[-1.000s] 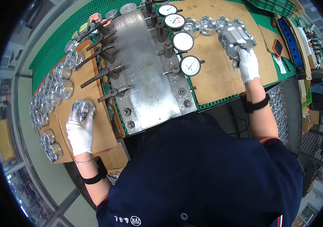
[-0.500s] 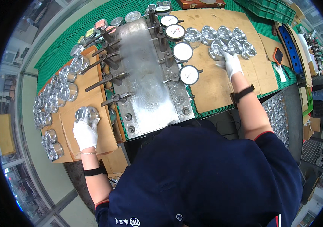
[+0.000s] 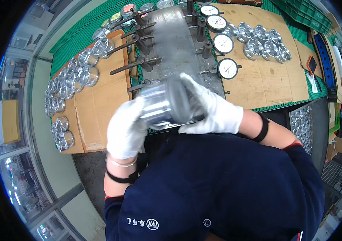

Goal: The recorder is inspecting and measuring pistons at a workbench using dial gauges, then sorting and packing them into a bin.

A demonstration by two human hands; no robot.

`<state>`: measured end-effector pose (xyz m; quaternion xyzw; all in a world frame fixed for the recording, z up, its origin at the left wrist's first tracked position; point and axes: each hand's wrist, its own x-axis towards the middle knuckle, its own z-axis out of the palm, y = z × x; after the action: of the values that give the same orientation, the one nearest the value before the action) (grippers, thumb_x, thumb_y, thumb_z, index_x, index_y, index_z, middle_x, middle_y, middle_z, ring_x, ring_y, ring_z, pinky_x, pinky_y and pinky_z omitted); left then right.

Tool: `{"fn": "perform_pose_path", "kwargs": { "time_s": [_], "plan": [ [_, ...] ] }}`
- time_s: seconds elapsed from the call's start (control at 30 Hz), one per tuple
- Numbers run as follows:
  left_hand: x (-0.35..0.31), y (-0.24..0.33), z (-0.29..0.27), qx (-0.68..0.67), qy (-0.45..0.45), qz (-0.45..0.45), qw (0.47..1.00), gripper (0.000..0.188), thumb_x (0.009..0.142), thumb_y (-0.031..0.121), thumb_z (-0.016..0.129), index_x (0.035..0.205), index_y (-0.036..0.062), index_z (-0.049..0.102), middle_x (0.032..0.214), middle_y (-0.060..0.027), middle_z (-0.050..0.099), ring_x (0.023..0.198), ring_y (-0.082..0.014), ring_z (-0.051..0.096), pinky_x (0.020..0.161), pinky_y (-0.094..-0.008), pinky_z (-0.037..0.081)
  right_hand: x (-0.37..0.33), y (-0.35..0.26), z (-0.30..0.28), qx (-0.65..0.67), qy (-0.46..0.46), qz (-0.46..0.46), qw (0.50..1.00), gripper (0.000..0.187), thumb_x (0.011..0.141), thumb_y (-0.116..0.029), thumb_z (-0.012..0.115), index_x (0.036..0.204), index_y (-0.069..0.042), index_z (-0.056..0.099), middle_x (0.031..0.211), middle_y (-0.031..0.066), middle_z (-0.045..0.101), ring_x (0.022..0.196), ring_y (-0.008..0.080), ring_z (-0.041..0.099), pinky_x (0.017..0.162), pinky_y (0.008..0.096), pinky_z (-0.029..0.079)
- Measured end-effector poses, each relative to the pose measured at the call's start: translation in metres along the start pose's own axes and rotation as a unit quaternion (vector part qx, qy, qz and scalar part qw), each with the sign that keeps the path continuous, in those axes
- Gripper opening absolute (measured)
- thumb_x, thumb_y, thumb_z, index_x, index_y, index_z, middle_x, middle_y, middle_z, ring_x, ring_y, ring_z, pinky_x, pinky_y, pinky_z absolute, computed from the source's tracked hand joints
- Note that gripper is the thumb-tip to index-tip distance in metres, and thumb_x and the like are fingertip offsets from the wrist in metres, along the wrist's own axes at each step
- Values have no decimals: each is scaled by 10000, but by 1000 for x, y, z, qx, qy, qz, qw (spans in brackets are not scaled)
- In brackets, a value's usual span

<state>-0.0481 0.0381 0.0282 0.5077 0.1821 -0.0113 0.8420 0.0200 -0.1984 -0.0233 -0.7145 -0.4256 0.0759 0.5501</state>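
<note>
Low over the near end of a metal plate (image 3: 175,40), a shiny metal piston (image 3: 157,105) is held between my two white-gloved hands, blurred by motion. My left hand (image 3: 126,130) wraps round its left side. On its right, my right hand (image 3: 219,112) grips the darker ringed end, thumb on top and fingers below. The fingertips partly vanish behind the piston. Along the plate's right side stand round dial gauges (image 3: 228,68) on dark posts. Clamp-like posts with long bars (image 3: 132,66) line the left side.
Several more pistons (image 3: 87,75) sit on cardboard at left, with another group (image 3: 254,49) on the cardboard (image 3: 275,86) at right. Far right are a green crate (image 3: 305,14), an orange-edged phone (image 3: 311,64) and a blue perforated bar (image 3: 324,56). Green mesh matting (image 3: 76,38) covers the bench.
My left hand has lifted a piston off the left cardboard and brought it to the middle. My right hand has left the right-hand group and joined it. The view has shifted.
</note>
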Motion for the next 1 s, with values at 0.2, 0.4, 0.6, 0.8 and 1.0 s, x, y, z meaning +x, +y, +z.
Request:
{"fn": "perform_pose_path", "kwargs": {
  "time_s": [0.2, 0.4, 0.6, 0.8, 1.0],
  "plan": [
    [24, -25, 0, 572, -57, 213, 790, 408, 935, 172, 638, 1288, -17, 563, 1123, -162, 669, 1023, -259, 673, 890, -356, 538, 3, 7, -2, -197, 33, 69, 977, 1039, 712, -426, 828, 1521, -42, 301, 1191, 242, 589, 1042, 404, 628, 879, 447, 535],
    [30, -24, 27, 674, -194, 319, 638, 794, 736, 152, 772, 1428, -4, 416, 1344, -241, 516, 1272, -425, 489, 1086, -472, 403, 13, -4, -9, -317, -31, 136, 938, 946, 751, -348, 798, 1506, -33, 323, 1253, 259, 562, 1081, 426, 616, 889, 446, 535],
    [51, -37, 27, 689, -138, 399, 588, 876, 698, 250, 843, 1437, 21, 431, 1321, -237, 500, 1216, -431, 510, 1035, -487, 437, -10, -15, -19, -69, 23, 255, 964, 845, 822, -209, 731, 1519, -10, 297, 1188, 252, 629, 1043, 432, 644, 917, 396, 530],
    [75, -40, 32, 636, -165, 384, 648, 858, 714, 154, 823, 1454, 11, 412, 1329, -253, 509, 1177, -443, 546, 1010, -465, 466, -16, -9, -10, 273, 21, 438, 856, 798, 939, -165, 641, 1568, 10, 183, 1060, 174, 677, 757, 207, 709, 679, 310, 598],
    [87, -42, 33, 616, -180, 379, 667, 882, 701, 88, 819, 1476, 40, 400, 1368, -252, 487, 1219, -434, 535, 1034, -446, 467, -24, 13, -3, 268, 39, 396, 878, 900, 924, -167, 653, 1588, -10, 68, 1139, 180, 658, 745, 187, 706, 656, 295, 587]
  ]
}}
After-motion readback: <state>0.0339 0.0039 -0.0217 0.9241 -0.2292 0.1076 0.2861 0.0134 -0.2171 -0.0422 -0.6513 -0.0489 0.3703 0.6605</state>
